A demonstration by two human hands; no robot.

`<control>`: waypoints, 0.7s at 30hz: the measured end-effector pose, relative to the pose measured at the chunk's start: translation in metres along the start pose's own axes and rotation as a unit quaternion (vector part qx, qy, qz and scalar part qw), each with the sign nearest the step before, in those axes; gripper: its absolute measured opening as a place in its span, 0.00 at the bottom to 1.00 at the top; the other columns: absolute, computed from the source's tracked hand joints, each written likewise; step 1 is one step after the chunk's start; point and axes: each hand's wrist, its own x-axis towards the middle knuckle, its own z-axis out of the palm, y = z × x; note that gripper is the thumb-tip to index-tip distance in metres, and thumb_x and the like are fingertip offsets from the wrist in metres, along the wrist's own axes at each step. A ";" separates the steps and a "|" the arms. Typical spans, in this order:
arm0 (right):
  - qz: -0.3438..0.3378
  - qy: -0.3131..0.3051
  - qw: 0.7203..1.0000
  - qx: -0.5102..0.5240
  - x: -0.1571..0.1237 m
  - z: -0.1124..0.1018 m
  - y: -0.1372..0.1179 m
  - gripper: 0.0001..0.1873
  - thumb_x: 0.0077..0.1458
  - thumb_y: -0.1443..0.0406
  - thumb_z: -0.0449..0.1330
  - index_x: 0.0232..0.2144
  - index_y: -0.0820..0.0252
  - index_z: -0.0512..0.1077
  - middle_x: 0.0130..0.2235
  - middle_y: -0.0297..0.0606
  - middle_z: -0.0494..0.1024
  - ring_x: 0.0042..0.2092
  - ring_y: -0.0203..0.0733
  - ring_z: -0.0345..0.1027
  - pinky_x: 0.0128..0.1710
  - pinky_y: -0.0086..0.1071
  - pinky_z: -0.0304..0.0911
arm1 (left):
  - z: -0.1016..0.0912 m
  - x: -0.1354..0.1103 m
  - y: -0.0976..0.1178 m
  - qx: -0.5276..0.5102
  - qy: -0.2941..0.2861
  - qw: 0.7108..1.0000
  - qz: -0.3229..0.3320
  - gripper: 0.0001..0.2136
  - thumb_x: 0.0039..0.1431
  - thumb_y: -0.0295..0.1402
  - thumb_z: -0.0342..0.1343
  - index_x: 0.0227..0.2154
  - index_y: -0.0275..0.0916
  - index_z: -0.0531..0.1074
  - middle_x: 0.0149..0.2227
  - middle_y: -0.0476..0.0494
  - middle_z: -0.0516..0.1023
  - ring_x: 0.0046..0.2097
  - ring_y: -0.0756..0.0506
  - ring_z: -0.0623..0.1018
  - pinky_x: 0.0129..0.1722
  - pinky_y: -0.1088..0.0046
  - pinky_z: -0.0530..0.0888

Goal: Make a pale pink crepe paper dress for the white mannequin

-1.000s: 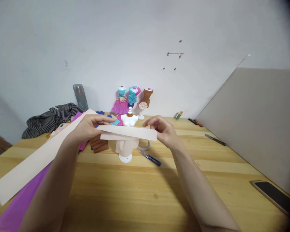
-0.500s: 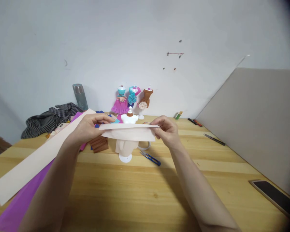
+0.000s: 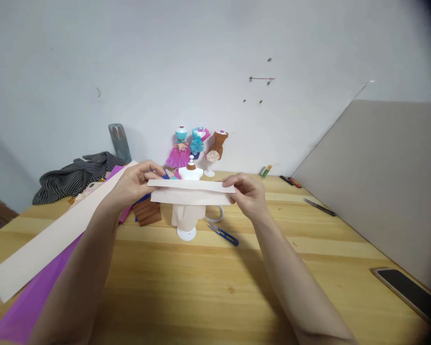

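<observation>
A pale cream strip of paper [image 3: 192, 196], folded along its length, is held level in the air. My left hand [image 3: 131, 184] pinches its left end and my right hand [image 3: 247, 194] pinches its right end, with the thumb below and the fingers above. Just behind the strip stands a small white mannequin [image 3: 190, 173] on a round base, with a brown band at its neck and pale material around its lower part. The strip hides the mannequin's middle. Whether the strip touches it, I cannot tell.
Blue thread snips [image 3: 224, 235] lie right of the mannequin, beside a white ring [image 3: 215, 213]. Long cream [image 3: 57, 232] and purple [image 3: 39, 302] sheets cover the left. Dressed mannequins [image 3: 179, 148], a flask [image 3: 119, 143] and striped cloth [image 3: 75, 177] stand behind; a phone [image 3: 405, 290] and knife [image 3: 319, 207] lie right.
Both hands have raised the folded paper strip slightly, and its upper flap has tilted to show more of its face. The view has shifted a little; the mannequin stays in place.
</observation>
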 end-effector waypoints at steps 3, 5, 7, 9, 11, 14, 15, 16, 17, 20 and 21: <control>-0.012 0.007 1.000 -0.025 0.001 0.001 -0.003 0.06 0.48 0.69 0.60 0.32 0.59 0.74 0.30 0.34 0.77 0.21 0.30 0.62 0.17 0.24 0.57 | 0.000 0.000 0.001 0.003 0.003 1.000 -0.008 0.14 0.48 0.33 0.63 0.39 0.37 0.72 0.30 0.46 0.81 0.30 0.49 0.78 0.29 0.77 0.73; -0.012 0.010 0.999 -0.049 0.001 0.002 -0.007 0.11 0.48 0.70 0.58 0.36 0.58 0.74 0.32 0.36 0.78 0.26 0.33 0.68 0.20 0.25 0.60 | 0.002 0.000 0.003 0.023 0.015 1.000 -0.014 0.15 0.47 0.32 0.61 0.41 0.37 0.73 0.31 0.46 0.81 0.32 0.48 0.79 0.32 0.76 0.75; -0.007 0.012 0.997 -0.075 0.001 0.005 -0.011 0.15 0.47 0.71 0.56 0.39 0.58 0.75 0.35 0.38 0.79 0.32 0.36 0.72 0.23 0.26 0.63 | 0.005 0.000 0.007 0.057 0.034 0.998 -0.018 0.13 0.47 0.30 0.59 0.38 0.37 0.75 0.33 0.45 0.82 0.35 0.48 0.79 0.35 0.76 0.75; 0.004 0.015 0.995 -0.099 0.001 0.008 -0.014 0.17 0.47 0.71 0.55 0.40 0.58 0.75 0.37 0.38 0.79 0.34 0.38 0.73 0.25 0.27 0.65 | 0.008 0.001 0.011 0.091 0.052 0.994 -0.020 0.10 0.45 0.28 0.57 0.33 0.37 0.77 0.35 0.45 0.82 0.37 0.48 0.79 0.35 0.77 0.74; 0.018 0.021 0.994 -0.108 0.001 0.010 -0.016 0.19 0.47 0.72 0.53 0.41 0.59 0.75 0.37 0.39 0.80 0.33 0.37 0.72 0.25 0.27 0.65 | 0.011 0.002 0.013 0.111 0.065 0.991 -0.023 0.10 0.45 0.28 0.56 0.32 0.37 0.78 0.36 0.45 0.82 0.37 0.48 0.78 0.35 0.78 0.74; 0.045 0.041 0.993 -0.100 0.002 0.013 -0.018 0.19 0.45 0.72 0.53 0.40 0.61 0.76 0.34 0.37 0.80 0.27 0.34 0.69 0.22 0.26 0.62 | 0.012 0.002 0.015 0.120 0.075 0.989 -0.037 0.10 0.45 0.29 0.57 0.32 0.37 0.79 0.35 0.45 0.82 0.37 0.48 0.78 0.33 0.79 0.73; 0.053 0.051 0.992 -0.102 0.002 0.014 -0.019 0.18 0.45 0.71 0.54 0.39 0.62 0.76 0.33 0.37 0.80 0.25 0.33 0.67 0.21 0.26 0.61 | 0.012 0.001 0.015 0.123 0.074 0.989 -0.042 0.10 0.46 0.31 0.57 0.33 0.37 0.79 0.35 0.45 0.82 0.36 0.48 0.78 0.31 0.79 0.72; 0.061 0.061 0.990 -0.108 0.003 0.014 -0.020 0.17 0.45 0.70 0.54 0.38 0.63 0.76 0.31 0.37 0.79 0.23 0.32 0.66 0.20 0.26 0.60 | 0.012 0.001 0.016 0.125 0.070 0.988 -0.049 0.11 0.47 0.32 0.57 0.34 0.37 0.79 0.35 0.45 0.82 0.35 0.48 0.78 0.29 0.80 0.72; 0.067 0.071 0.988 -0.119 0.003 0.014 -0.021 0.16 0.46 0.69 0.55 0.37 0.63 0.76 0.30 0.37 0.79 0.22 0.31 0.64 0.20 0.26 0.59 | 0.012 0.000 0.016 0.127 0.063 0.988 -0.056 0.11 0.49 0.34 0.58 0.34 0.37 0.80 0.34 0.45 0.82 0.33 0.49 0.77 0.27 0.80 0.71; 0.070 0.090 0.981 -0.157 0.003 0.015 -0.025 0.13 0.47 0.67 0.57 0.35 0.65 0.78 0.28 0.37 0.78 0.23 0.32 0.64 0.19 0.26 0.58 | 0.011 -0.002 0.018 0.122 0.050 0.988 -0.084 0.13 0.50 0.35 0.58 0.36 0.37 0.80 0.30 0.45 0.81 0.27 0.50 0.76 0.21 0.80 0.68; 0.070 0.092 0.979 -0.165 0.003 0.015 -0.027 0.13 0.47 0.67 0.57 0.34 0.65 0.78 0.28 0.37 0.78 0.23 0.32 0.64 0.19 0.26 0.58 | 0.011 -0.002 0.019 0.117 0.049 0.988 -0.091 0.13 0.49 0.34 0.58 0.37 0.37 0.80 0.28 0.46 0.81 0.25 0.50 0.75 0.19 0.81 0.67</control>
